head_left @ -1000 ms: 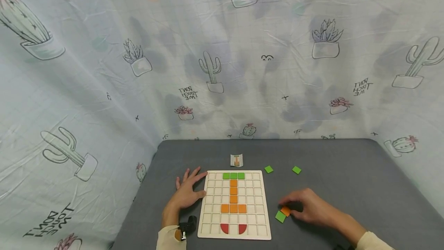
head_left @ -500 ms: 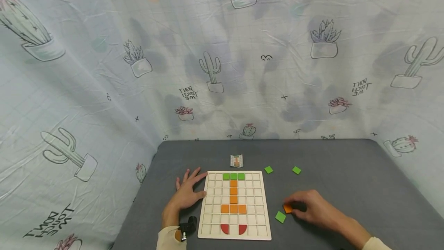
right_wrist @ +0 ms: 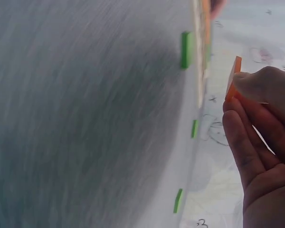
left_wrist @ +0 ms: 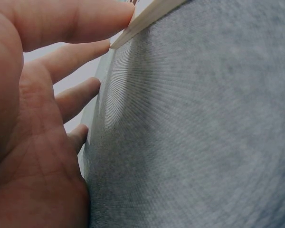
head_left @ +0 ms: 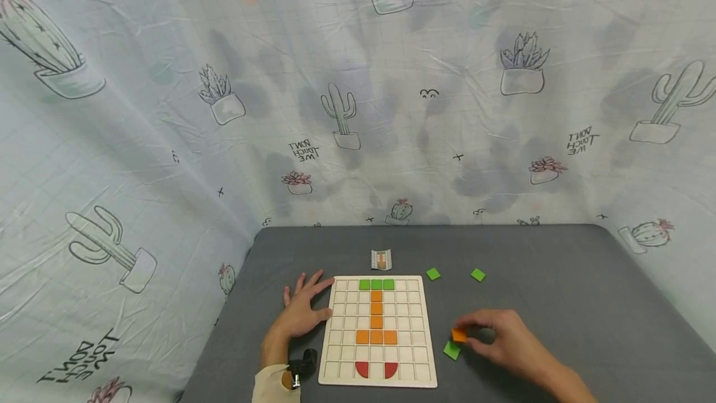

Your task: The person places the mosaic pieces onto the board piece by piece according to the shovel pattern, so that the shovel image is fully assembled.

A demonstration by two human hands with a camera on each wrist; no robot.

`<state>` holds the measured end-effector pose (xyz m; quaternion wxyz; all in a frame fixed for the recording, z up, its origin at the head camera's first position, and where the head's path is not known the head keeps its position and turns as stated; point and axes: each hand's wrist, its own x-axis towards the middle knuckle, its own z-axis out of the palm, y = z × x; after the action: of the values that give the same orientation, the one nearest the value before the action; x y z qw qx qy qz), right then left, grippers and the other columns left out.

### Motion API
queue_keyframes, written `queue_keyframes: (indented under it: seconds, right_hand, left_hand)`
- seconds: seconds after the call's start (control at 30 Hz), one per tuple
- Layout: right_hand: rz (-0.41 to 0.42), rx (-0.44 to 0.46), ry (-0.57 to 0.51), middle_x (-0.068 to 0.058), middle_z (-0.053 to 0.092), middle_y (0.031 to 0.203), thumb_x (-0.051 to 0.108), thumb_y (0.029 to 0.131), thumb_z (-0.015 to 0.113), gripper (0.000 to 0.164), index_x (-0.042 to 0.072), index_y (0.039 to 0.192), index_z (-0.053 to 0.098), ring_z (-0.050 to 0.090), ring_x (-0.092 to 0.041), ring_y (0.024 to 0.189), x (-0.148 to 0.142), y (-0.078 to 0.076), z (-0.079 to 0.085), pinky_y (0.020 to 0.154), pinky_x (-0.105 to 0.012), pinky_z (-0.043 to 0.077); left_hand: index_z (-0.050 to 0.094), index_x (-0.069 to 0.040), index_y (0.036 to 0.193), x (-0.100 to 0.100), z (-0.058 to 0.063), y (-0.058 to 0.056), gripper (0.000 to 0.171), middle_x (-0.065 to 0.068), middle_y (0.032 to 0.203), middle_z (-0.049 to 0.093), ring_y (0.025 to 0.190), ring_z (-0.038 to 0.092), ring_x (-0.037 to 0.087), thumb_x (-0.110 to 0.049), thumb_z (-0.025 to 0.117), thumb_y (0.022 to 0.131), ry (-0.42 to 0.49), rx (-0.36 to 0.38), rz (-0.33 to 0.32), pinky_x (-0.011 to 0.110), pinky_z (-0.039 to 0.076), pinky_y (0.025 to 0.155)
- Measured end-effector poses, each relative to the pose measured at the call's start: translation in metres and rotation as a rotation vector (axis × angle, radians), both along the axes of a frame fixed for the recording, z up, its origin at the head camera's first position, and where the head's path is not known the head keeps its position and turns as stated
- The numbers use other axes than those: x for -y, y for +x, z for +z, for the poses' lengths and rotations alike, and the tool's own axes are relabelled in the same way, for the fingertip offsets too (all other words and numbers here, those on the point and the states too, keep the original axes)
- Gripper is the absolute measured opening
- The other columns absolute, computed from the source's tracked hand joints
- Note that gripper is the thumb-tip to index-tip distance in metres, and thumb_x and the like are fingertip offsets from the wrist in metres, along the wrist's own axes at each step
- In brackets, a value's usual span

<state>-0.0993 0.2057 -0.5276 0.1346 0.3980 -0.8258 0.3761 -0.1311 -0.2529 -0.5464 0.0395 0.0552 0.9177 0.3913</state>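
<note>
Between the thumb and fingers of my right hand [head_left: 500, 338] is pinched an orange square tile [right_wrist: 233, 78], held up off the table in the right wrist view. Just below it in the head view lies a green square tile [head_left: 452, 350]. My left hand [head_left: 302, 313] rests at the left edge of the white grid board [head_left: 341, 353], fingers spread, thumb and index finger touching its rim [left_wrist: 152, 16]. On the board are a row of green tiles [head_left: 376, 285], a column and a row of orange tiles [head_left: 377, 322], and two red quarter-round tiles [head_left: 362, 369].
Two more green tiles lie beyond the board's right side, one nearer [head_left: 433, 274] and one farther right [head_left: 478, 275]. A small pattern card [head_left: 381, 259] sits behind the board. A printed cloth [head_left: 403, 111] hangs behind the grey table [head_left: 548, 285].
My right hand has drawn the orange tile away from the green one, then lifted it and moved slightly left. The left hand keeps its place.
</note>
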Motion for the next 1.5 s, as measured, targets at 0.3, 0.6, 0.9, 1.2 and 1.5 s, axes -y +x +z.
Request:
queue_keyframes:
  seconds: [0.3,0.6,0.9,1.2,1.5]
  right_hand:
    - [-0.042,0.061,-0.035,0.003,0.084,0.102,-0.009,0.073,0.093,0.044,0.013,0.11,0.083,0.078,-0.005,0.088,0.025,0.015,0.0,0.077,-0.02,0.062]
    - [-0.047,0.314,-0.001,0.001,0.083,0.109,0.003,0.088,0.089,0.031,0.012,0.116,0.083,0.078,-0.006,0.092,0.048,0.023,0.007,0.077,-0.032,0.067]
    - [-0.042,0.375,0.044,0.007,0.083,0.111,0.008,0.092,0.087,0.029,0.019,0.119,0.083,0.076,-0.005,0.092,0.072,0.023,0.009,0.081,-0.03,0.067]
    - [-0.004,0.416,0.043,0.009,0.082,0.112,0.007,0.094,0.085,0.026,0.015,0.119,0.084,0.075,-0.006,0.094,0.096,0.023,0.011,0.085,-0.032,0.067]
    - [0.039,0.392,0.073,0.009,0.082,0.112,0.009,0.094,0.086,0.025,0.013,0.118,0.085,0.074,-0.001,0.095,0.12,0.02,0.004,0.087,-0.027,0.066]
  left_hand:
    - [0.062,-0.02,0.157,0.002,-0.003,0.0,0.071,0.018,0.178,0.035,0.168,0.006,0.054,-0.011,0.081,0.089,-0.006,0.001,0.004,0.08,-0.013,0.125]
    - [0.062,-0.017,0.157,0.0,0.001,0.002,0.07,0.019,0.178,0.034,0.168,0.005,0.054,-0.01,0.08,0.09,0.005,0.002,0.0,0.079,-0.014,0.125]
    - [0.062,-0.017,0.157,-0.001,0.001,-0.001,0.07,0.019,0.178,0.035,0.168,0.007,0.055,-0.011,0.079,0.09,-0.013,-0.012,0.001,0.08,-0.012,0.125]
    - [0.062,-0.017,0.157,0.0,0.0,-0.001,0.07,0.019,0.178,0.035,0.168,0.006,0.055,-0.01,0.08,0.09,-0.001,-0.008,-0.004,0.08,-0.013,0.124]
    - [0.062,-0.017,0.157,-0.001,0.001,0.0,0.07,0.019,0.178,0.035,0.168,0.006,0.055,-0.01,0.081,0.09,-0.001,-0.005,0.0,0.081,-0.013,0.124]
